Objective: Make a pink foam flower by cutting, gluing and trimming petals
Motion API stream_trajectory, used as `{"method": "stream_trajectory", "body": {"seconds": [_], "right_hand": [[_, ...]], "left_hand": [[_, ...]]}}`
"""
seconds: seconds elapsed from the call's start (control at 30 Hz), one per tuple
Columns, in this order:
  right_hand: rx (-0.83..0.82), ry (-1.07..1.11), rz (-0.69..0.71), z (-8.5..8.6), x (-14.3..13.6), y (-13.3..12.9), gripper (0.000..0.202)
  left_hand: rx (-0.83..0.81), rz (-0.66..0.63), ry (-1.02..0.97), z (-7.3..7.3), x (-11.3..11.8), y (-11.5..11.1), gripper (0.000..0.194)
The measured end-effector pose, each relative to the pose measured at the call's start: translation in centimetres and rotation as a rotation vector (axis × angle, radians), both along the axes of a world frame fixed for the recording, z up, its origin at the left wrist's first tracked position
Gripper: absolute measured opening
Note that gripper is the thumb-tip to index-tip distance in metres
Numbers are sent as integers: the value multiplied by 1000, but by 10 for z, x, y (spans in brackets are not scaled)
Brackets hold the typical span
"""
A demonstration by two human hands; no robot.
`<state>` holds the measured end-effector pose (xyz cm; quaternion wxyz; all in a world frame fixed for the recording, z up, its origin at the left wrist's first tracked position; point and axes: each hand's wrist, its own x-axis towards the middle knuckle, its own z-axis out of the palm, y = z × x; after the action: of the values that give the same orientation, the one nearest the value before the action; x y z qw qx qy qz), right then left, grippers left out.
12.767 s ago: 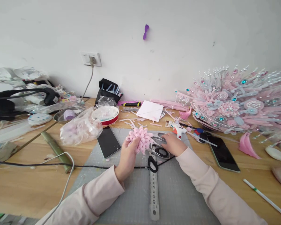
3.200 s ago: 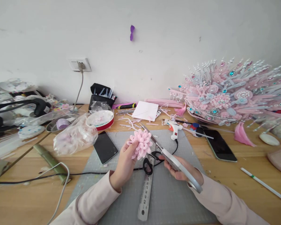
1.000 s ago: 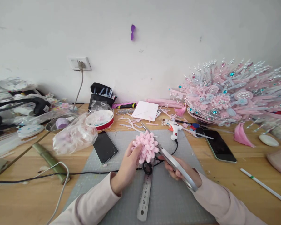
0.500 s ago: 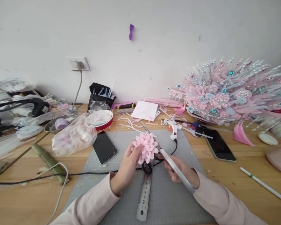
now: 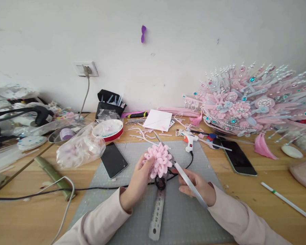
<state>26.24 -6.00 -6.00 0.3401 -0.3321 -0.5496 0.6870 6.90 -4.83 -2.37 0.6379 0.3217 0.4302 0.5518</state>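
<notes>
A fluffy pink flower of looped petals (image 5: 158, 160) is held over the grey cutting mat by my left hand (image 5: 140, 180), thumb on its left side. My right hand (image 5: 197, 186) is closed around scissors (image 5: 187, 180), whose long light-grey handle runs back over the hand. The blades point up and away, passing just right of the flower. A black ring-shaped piece (image 5: 160, 182) shows below the flower; it may be a scissor handle loop. Under it, a steel ruler (image 5: 156, 214) lies on the cutting mat (image 5: 188, 221).
A white glue gun (image 5: 191, 141) with a black cable lies behind my right hand. Phones lie left (image 5: 114, 160) and right (image 5: 239, 158). A large pink beaded headdress (image 5: 239, 102) fills the back right. A red-rimmed dish (image 5: 107, 130) stands back left.
The handle's rear end has shifted slightly left, and my right hand has moved slightly with it. My left hand and the flower look almost unchanged.
</notes>
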Motion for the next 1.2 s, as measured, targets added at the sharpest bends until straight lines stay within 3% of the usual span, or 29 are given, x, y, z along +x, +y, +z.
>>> {"method": "stream_trajectory", "body": {"seconds": [0.27,0.53,0.83,1.2], "right_hand": [[-104,83,-9,3,-1,1,60],[-144,220,174,-16,9,16,71],[-81,186,134,5,4,7,69],[-82,145,109,17,4,8,64]], "left_hand": [[18,-17,17,2,0,0,26],[33,19,15,1,-2,1,26],[34,68,-25,6,-2,0,20],[30,57,-60,9,-4,2,23]]}}
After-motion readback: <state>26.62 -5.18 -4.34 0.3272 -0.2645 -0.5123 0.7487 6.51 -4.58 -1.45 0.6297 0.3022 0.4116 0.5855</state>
